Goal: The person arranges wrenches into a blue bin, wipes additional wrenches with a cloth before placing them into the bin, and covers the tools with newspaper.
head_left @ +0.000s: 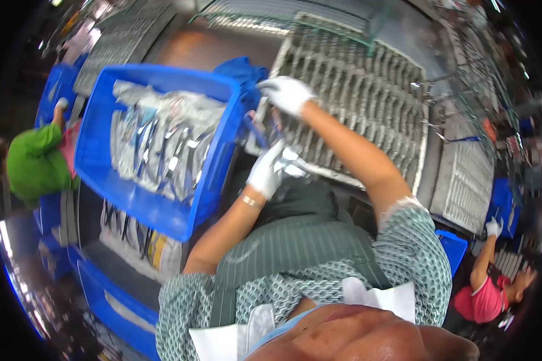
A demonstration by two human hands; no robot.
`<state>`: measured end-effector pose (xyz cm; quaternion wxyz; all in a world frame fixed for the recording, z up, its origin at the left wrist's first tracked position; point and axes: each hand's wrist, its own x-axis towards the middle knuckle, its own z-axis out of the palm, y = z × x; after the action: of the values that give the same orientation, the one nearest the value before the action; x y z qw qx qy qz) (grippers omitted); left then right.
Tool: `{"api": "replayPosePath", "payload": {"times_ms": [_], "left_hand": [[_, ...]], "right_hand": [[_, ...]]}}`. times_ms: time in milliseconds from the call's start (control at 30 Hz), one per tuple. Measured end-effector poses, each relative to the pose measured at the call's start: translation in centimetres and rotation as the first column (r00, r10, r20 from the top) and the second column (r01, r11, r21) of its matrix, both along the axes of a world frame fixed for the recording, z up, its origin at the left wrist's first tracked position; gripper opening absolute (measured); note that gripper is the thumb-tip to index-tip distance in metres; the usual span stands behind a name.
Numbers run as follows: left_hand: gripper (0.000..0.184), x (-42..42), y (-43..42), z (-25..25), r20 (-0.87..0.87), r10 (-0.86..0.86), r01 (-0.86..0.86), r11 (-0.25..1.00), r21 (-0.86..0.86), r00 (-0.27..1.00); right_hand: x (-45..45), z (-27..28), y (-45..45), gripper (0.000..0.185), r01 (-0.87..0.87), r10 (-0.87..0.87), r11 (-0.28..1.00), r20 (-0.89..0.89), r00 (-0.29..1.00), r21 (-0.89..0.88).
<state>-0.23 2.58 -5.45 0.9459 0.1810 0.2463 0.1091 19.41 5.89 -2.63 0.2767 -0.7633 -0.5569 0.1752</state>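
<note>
My left hand, in a white glove, is closed around a shiny metal hand tool with blue and reddish handles. It is held in front of my apron, and blur hides its exact kind. My right hand, also gloved in white, is farther forward, its fingertips beside a crumpled blue cloth. Motion smears those fingers, so I cannot see whether they grip anything. At the left, a blue bin holds plastic wrapping and several shiny tools with dark blue parts.
A large ribbed metal rack lies ahead to the right. Under the blue bin is another load of wrapped items. A person in green is at far left, and one in a pink shirt at lower right.
</note>
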Motion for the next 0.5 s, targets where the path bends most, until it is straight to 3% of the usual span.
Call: {"api": "replayPosePath", "payload": {"times_ms": [33,67,133,233,267,300,333,400,433,500], "left_hand": [[0.028,-0.7,-0.2,-0.7,0.021,-0.037,0.036,0.999,0.041,0.999],[0.032,-1.4,-0.1,0.7,-0.095,-0.142,0.146,0.989,0.027,0.985],[0.038,-2.6,-0.5,0.2,-0.146,-0.193,0.212,0.968,0.131,0.97],[0.037,-4.1,-0.8,0.6,-0.184,-0.277,0.3,0.948,0.109,0.943],[0.038,-4.6,-0.8,0.4,-0.192,-0.32,0.34,0.936,0.087,0.928],[0.038,-4.7,-0.6,0.4,-0.192,-0.303,0.329,0.937,0.119,0.933],[0.038,-4.8,-0.5,0.5,-0.192,-0.286,0.316,0.937,0.148,0.939],[0.037,-4.8,-0.1,0.9,-0.186,-0.269,0.3,0.94,0.166,0.945],[0.038,-4.9,0.0,1.0,-0.173,-0.286,0.315,0.933,0.174,0.942],[0.042,-5.1,0.1,1.7,-0.166,-0.304,0.328,0.935,0.137,0.938]], "right_hand": [[0.7,-1.9,2.5,0.03,-0.015,0.019,0.999,0.104,0.994,-0.04],[0.5,-1.2,4.4,0.03,-0.097,0.125,0.987,0.234,0.964,-0.128],[-0.2,-1.6,7.5,0.03,-0.055,0.157,0.953,0.331,0.93,-0.297],[-0.6,-3.8,10.3,0.061,-0.063,0.212,0.906,0.318,0.924,-0.419],[-0.6,-7.1,10.8,0.066,-0.075,0.23,0.922,0.382,0.895,-0.379],[-1.2,-7.6,10.6,0.059,-0.073,0.25,0.905,0.385,0.888,-0.418],[-1.6,-8.6,11.7,0.045,-0.003,0.139,0.905,0.288,0.947,-0.425],[-1.8,-9.9,13.1,0.034,0.041,0.082,0.924,0.304,0.949,-0.379],[-1.6,-8.1,12.0,0.029,-0.049,0.239,0.912,0.428,0.872,-0.408],[-1.1,-3.8,11.0,0.029,0.138,-0.046,0.954,0.326,0.944,-0.266]]}}
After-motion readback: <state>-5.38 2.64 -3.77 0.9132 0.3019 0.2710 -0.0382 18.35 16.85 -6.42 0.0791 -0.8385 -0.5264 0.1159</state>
